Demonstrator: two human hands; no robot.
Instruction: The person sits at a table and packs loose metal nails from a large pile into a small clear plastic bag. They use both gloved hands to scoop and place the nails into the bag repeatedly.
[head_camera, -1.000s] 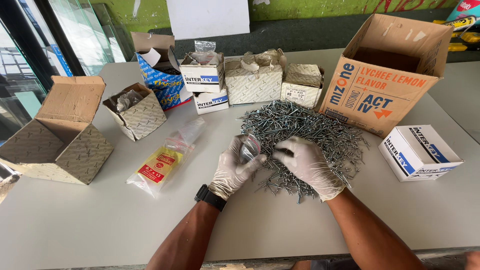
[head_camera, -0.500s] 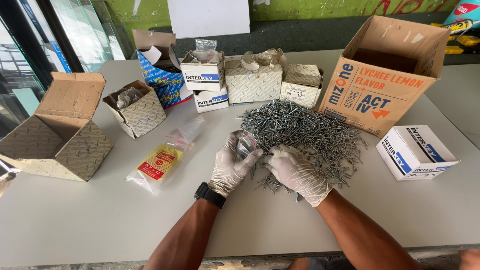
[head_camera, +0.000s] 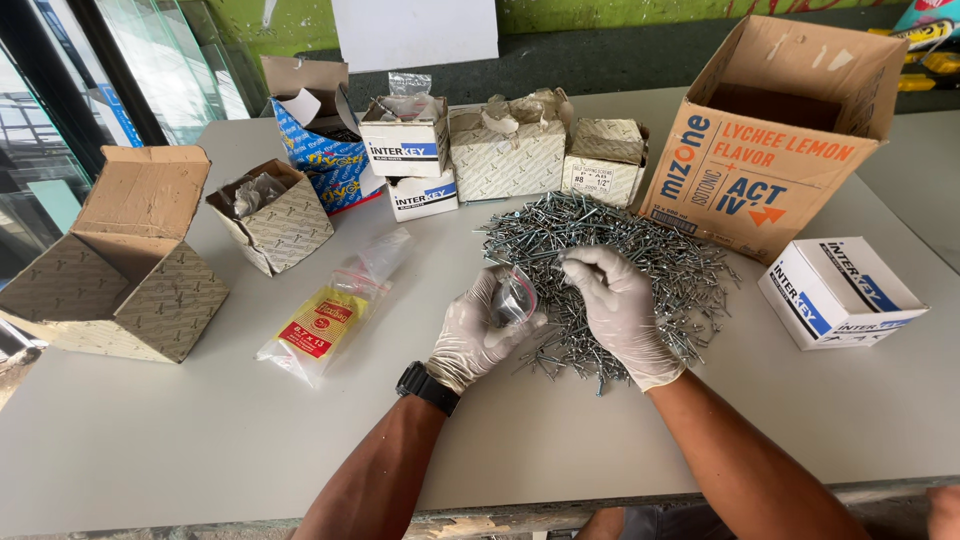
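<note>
A big heap of silver screws lies spread on the grey table. My left hand, in a white glove with a black watch at the wrist, holds a small clear plastic bag upright with some screws inside. My right hand, also gloved, is raised over the near edge of the heap, its fingertips pinched on a screw just right of the bag's mouth.
A large orange-and-brown carton stands open at the back right, with a small white-and-blue box in front of it. Several small boxes line the back. Two open cartons sit left, next to a yellow-labelled plastic packet.
My right hand has lifted off the screw heap and come up toward the bag's mouth. My left hand keeps the bag in about the same place.
</note>
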